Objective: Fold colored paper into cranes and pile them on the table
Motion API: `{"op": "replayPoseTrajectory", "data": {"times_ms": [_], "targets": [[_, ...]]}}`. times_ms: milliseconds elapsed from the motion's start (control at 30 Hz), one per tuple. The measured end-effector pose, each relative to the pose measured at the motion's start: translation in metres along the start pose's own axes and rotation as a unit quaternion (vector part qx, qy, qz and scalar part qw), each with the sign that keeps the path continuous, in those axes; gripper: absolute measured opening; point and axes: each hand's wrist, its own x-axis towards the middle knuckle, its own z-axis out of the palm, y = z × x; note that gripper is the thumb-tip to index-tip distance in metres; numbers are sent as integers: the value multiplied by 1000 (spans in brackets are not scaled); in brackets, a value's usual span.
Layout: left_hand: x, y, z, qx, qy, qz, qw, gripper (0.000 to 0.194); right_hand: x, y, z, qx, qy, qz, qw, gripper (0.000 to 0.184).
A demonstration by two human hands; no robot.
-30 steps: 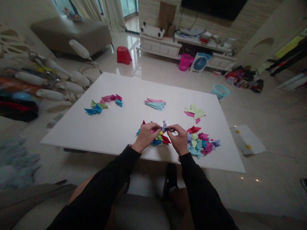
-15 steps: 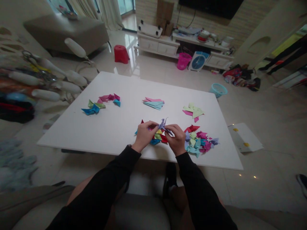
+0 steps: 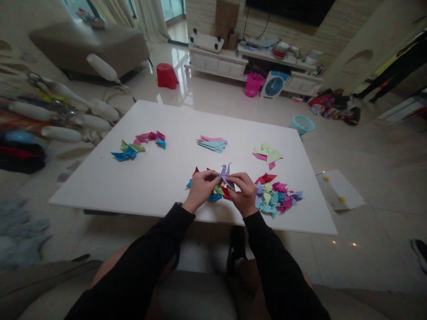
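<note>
A lavender origami crane (image 3: 224,172) is held between both hands just above the near side of the white table (image 3: 160,178). My left hand (image 3: 200,189) pinches its left side with thumb and fingers. From the right, my right hand (image 3: 245,191) pinches the other side. Under and behind my hands lie several folded paper pieces in red, blue, green and yellow, such as a blue one (image 3: 215,197), partly hidden. To the right of my right hand is a pile of folded paper cranes (image 3: 275,198) in teal, magenta, green and lavender.
Farther back on the table are flat folded pink and teal papers (image 3: 213,144), a green and pink group (image 3: 269,154), and blue, green and magenta pieces (image 3: 126,152) at left. A teal basket (image 3: 303,124) stands beyond the right edge.
The lavender crane has turned between my fingers, and its two upright points now show more spread apart. Both hands keep their pinch in nearly the same place.
</note>
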Motion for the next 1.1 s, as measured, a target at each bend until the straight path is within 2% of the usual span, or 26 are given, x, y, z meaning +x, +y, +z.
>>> {"op": "replayPoseTrajectory", "data": {"times_ms": [267,533,667,767,867,967,1100], "targets": [[1,-1,0,-35,5,-36,999,27,0,4,-2,-18,-36,-41,998,20],[2,-3,0,-61,-1,-53,997,28,-1,7,-2,-23,-49,-30,998,21],[2,-5,0,-66,-17,-48,997,21,1,4,-3,-18,-12,-19,1000,18],[1,-5,0,-39,-30,-33,998,19,4,1,-3,11,41,21,999,19],[1,-4,-2,21,-35,-2,999,18,7,-2,-3,46,60,43,996,18],[1,-3,-5,74,-16,26,997,16,8,-3,-4,72,51,50,995,17],[4,-4,-11,122,14,59,991,14,8,-3,-7,119,0,61,991,22]]}}
